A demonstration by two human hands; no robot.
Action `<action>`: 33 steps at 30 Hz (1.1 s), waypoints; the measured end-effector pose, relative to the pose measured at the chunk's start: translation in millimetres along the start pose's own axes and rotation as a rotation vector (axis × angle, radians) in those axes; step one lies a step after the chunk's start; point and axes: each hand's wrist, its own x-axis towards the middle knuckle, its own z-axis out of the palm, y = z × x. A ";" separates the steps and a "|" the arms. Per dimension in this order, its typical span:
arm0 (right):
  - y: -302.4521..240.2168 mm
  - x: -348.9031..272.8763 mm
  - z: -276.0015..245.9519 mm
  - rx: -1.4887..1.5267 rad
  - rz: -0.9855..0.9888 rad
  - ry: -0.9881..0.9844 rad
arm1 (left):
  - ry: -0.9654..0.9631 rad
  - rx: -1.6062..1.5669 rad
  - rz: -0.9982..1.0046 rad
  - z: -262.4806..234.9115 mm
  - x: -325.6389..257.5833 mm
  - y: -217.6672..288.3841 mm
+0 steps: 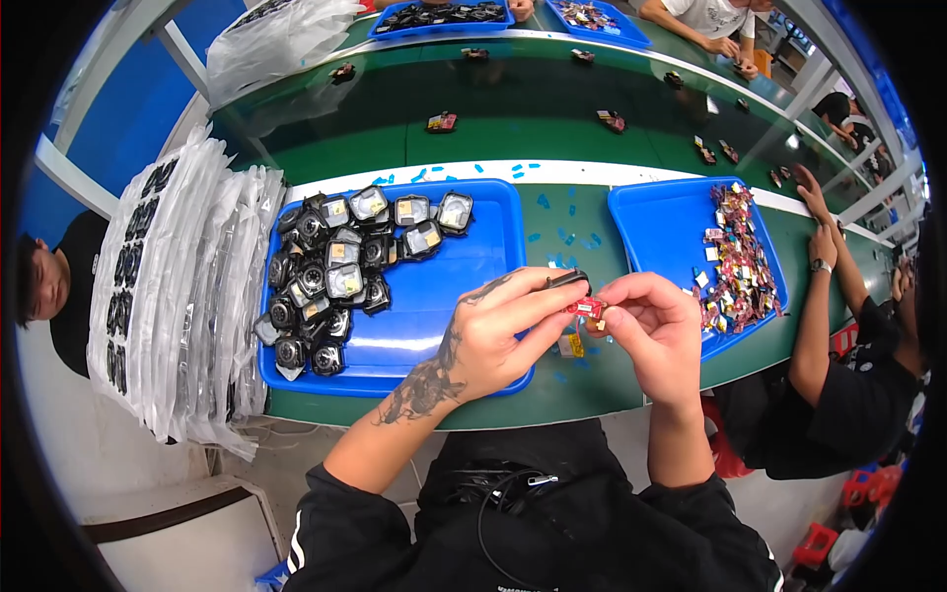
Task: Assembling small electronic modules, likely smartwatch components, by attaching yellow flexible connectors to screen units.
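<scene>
Left grip (498, 324), right grip (656, 331), both pinched on a small red board (586, 309), glossy blue plastic tray (444, 286) nearby.

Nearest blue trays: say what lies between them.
The head view shows small blue pieces on the green table, plus a yellow part by the hands.

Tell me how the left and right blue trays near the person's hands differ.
The left tray holds black housings; the right tray holds small reddish parts. The left tray's load lies mostly left, the right tray's mostly right. Both are blue and partly hidden, by the left hand and right hand respectively.
</scene>
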 end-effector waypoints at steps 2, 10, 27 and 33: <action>-0.7 1.2 -3.6 0.029 -0.018 -0.040 | -0.109 -0.072 -0.032 -1.6 0.9 1.7; 3.9 6.4 5.2 -0.225 -0.117 0.035 | -0.126 -0.285 -0.303 0.4 -1.4 2.8; 33.9 7.1 30.6 -0.326 -0.238 0.280 | -0.008 -0.706 -0.527 7.3 -2.2 -5.4; 32.2 7.6 35.1 -0.360 -0.234 0.296 | 0.012 -0.637 -0.474 2.5 -6.4 -5.0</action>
